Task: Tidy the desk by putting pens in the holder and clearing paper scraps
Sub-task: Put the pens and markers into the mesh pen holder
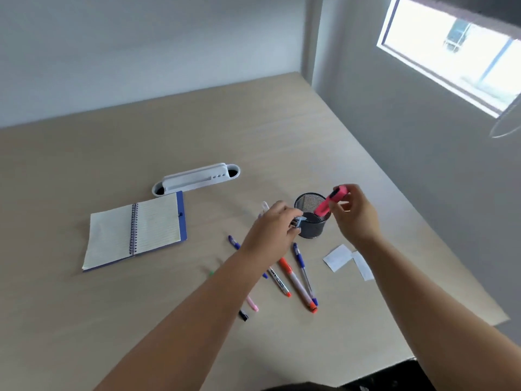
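Overhead: beige desk (141, 320) in corner, grey walls (141, 52), bright window (451, 57) right.

The right hand (353, 214) holds a marker (329, 201) over the holder (311, 221). Left of this grip lies the notebook (135, 231); before it lie loose pens (296, 280) on the desk (84, 320), and paper scraps (338, 258) just beside them.

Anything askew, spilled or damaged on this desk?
Nothing damaged or spilled. Several pens lie scattered at crossing angles in front of the mesh holder, and two paper scraps sit loose to its right. The right hand holds a pink highlighter tilted over the holder.
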